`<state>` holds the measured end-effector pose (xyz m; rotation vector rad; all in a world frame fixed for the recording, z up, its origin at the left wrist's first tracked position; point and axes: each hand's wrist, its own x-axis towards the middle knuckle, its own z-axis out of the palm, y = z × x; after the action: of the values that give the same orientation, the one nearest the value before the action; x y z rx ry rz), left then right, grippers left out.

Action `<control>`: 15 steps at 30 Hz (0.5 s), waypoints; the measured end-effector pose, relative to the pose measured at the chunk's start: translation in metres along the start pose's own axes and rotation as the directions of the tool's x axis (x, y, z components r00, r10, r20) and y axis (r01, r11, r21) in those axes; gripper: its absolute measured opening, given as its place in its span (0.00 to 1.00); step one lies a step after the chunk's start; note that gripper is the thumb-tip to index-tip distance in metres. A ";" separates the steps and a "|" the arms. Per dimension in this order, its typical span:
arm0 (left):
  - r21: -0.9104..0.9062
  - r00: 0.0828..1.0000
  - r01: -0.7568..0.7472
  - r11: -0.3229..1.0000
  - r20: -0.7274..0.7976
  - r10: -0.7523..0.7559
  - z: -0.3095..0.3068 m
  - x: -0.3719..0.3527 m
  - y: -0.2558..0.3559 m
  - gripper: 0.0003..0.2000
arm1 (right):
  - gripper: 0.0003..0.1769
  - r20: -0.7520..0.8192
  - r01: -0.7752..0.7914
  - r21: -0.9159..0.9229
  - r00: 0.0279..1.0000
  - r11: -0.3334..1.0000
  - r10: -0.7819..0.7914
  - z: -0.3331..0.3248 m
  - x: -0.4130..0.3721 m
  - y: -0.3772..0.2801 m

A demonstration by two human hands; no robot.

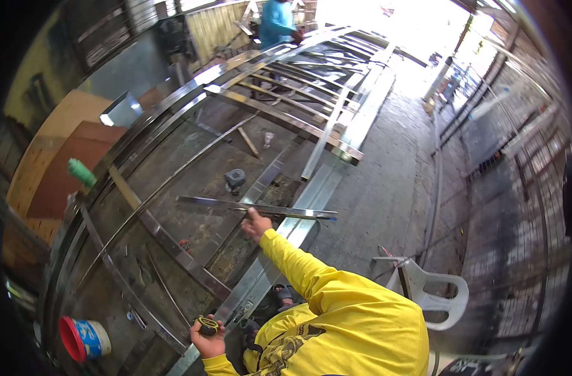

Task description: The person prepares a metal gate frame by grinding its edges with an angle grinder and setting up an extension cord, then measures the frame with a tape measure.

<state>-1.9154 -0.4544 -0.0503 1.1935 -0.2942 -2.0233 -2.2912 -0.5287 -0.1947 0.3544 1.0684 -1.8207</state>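
Beside the beam (245,296), your left hand (206,343) is grasping the tape (207,325) in curled fingers; your right hand (256,227) is touching the bar (286,211) crossing over the beam, apparently steadying it, its fingers' grip unclear.

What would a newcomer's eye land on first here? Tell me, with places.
Bright yellow clothing fills the lower middle; the left hand grips a black-and-yellow tape measure, the right hand is at a metal bar. Above, a ladder-like metal frame runs toward the glare. A red-rimmed bucket sits lower left.
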 end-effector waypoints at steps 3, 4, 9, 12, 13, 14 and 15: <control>0.172 0.996 -0.088 0.981 0.038 0.083 0.009 0.026 0.025 0.12 | 0.19 0.145 -0.037 -0.017 0.989 0.999 0.040 -0.005 -0.032 0.012; 0.242 0.992 -0.126 0.962 0.056 0.115 0.011 0.039 0.035 0.13 | 0.15 0.154 -0.069 -0.003 0.986 0.998 0.068 -0.006 -0.046 0.017; 0.860 0.869 -0.427 0.280 0.305 0.390 0.011 0.124 0.079 0.17 | 0.10 0.069 0.031 -0.265 0.998 0.964 -0.013 -0.032 -0.145 0.026; 0.804 0.642 -0.481 -0.349 0.595 0.484 0.007 0.168 0.100 0.23 | 0.12 0.054 0.273 -0.513 0.956 0.814 -0.287 -0.067 -0.191 0.039; 0.836 0.689 -0.450 -0.314 0.549 0.473 0.007 0.178 0.104 0.23 | 0.12 0.049 0.352 -0.588 0.914 0.729 -0.402 -0.079 -0.204 0.042; 0.842 0.706 -0.422 -0.337 0.538 0.460 0.011 0.186 0.106 0.23 | 0.12 0.055 0.412 -0.659 0.860 0.629 -0.507 -0.090 -0.217 0.042; 0.848 0.725 -0.388 -0.361 0.522 0.449 0.013 0.192 0.108 0.23 | 0.11 0.049 0.466 -0.710 0.781 0.528 -0.623 -0.095 -0.237 0.042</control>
<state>-1.9268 -0.6661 -0.1108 1.4697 -2.3183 -0.6068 -2.1573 -0.3205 -0.1199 -0.3103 2.1162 -1.7433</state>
